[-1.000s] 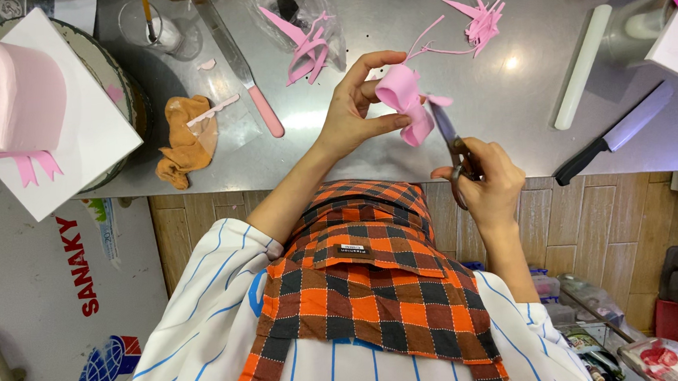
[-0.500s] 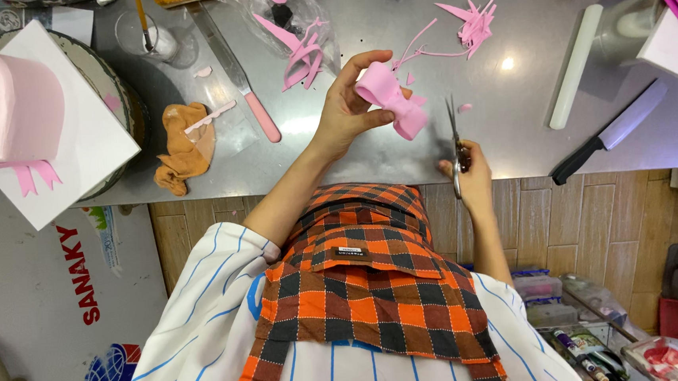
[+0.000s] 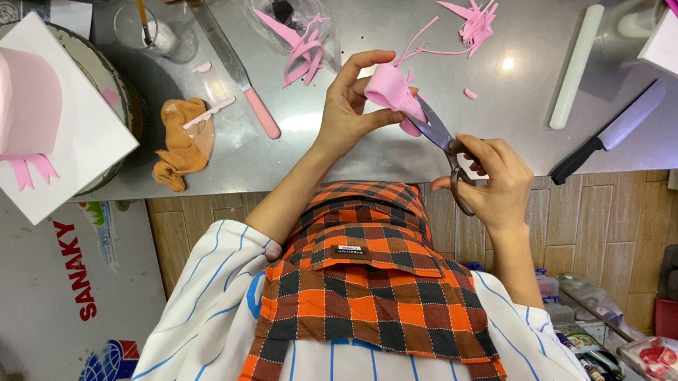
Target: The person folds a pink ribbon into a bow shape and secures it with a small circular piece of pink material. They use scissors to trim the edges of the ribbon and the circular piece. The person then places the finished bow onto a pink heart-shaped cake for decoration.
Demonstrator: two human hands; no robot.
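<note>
Left hand point(image 3: 349, 106) pinches a pink folded piece point(image 3: 390, 91), fingers clamped on it, held above the steel table point(image 3: 352, 150) near its front edge. Right hand point(image 3: 491, 180) is closed through the handles of the scissors point(image 3: 439, 140); blades point up at the pink piece, tips touching its lower edge. Left of the pink piece: a pink-handled spatula point(image 3: 239, 70) and an orange cloth point(image 3: 180, 142). Far left: a pink cake point(image 3: 2, 99) on a white board point(image 3: 73, 145). Right of it: a white rolling pin point(image 3: 577, 66) and a black-handled knife point(image 3: 609, 132). Pink scraps point(image 3: 474, 22) lie behind it.
</note>
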